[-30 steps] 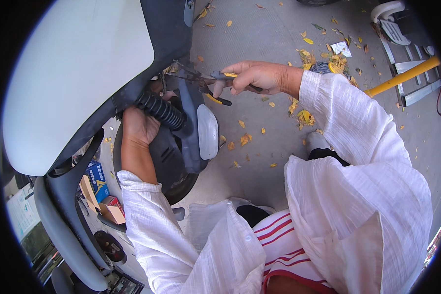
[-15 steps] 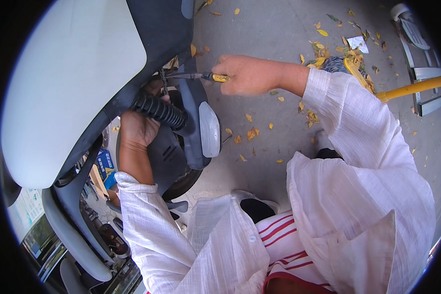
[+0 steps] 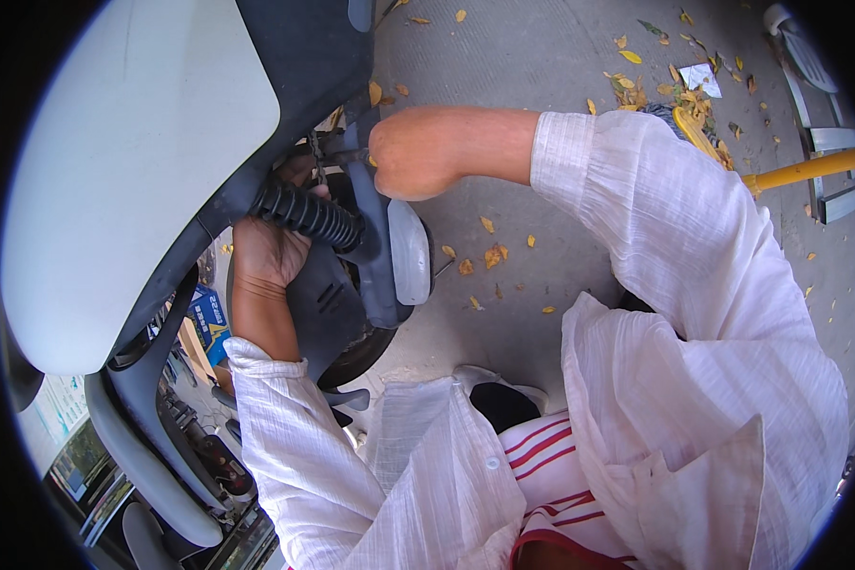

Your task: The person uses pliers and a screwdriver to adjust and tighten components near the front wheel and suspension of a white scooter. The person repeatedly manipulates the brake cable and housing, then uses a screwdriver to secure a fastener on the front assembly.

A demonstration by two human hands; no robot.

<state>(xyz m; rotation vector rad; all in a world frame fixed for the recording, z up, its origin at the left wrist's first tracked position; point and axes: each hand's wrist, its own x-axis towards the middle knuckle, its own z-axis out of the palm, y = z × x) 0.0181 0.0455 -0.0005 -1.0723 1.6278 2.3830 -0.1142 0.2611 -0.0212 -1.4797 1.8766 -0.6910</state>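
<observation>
My left hand (image 3: 266,252) reaches under the scooter’s white-and-dark body (image 3: 128,171), beside the black ribbed shock boot (image 3: 304,214). Its fingertips curl behind the boot near a dangling chain-like piece (image 3: 318,161); what they hold is hidden. My right hand (image 3: 418,152) is closed on a pair of pliers (image 3: 351,155) with yellow-and-black handles, mostly covered by the fist, its metal end pointing at that dangling piece. Below and right of the boot are a dark front wheel (image 3: 361,347) and a pale oval panel (image 3: 408,256).
Fallen leaves (image 3: 496,255) and a paper scrap (image 3: 700,81) lie on concrete. A yellow pole (image 3: 798,173) and metal frame (image 3: 841,201) stand right. A blue box (image 3: 209,318) and a grey curved part (image 3: 147,456) are at lower left.
My right hand has moved left toward the scooter and now covers much of the pliers, whose handles were spread a second ago. My left hand stays in place.
</observation>
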